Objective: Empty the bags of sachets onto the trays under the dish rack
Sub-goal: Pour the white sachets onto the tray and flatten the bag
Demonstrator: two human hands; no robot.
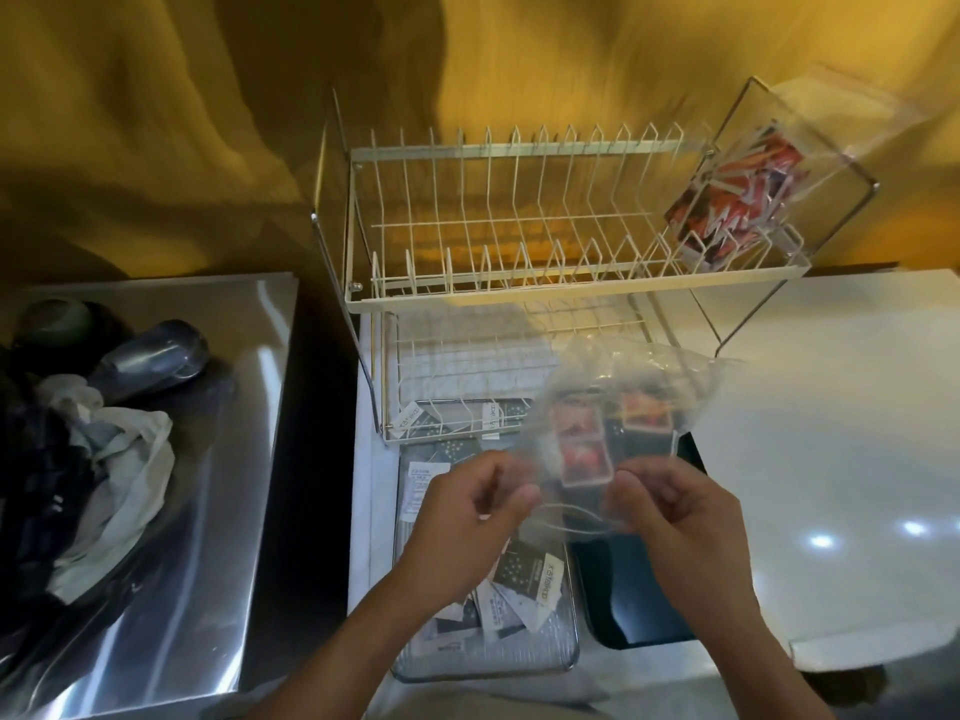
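Yellow curtain behind a white counter

The draped curtain [156,122] hangs at the back; the glossy counter [831,407] reflects ceiling lights, and a steel table [208,511] stands left across a dark gap.

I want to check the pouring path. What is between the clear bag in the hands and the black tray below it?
In the head view nothing lies between the clear bag and the black tray, only air.

This looks like a kitchen. A cream wire dish rack [519,226] stands on a white table [831,407] against a yellow wall. Left of the rack lies a stainless steel surface [218,459].
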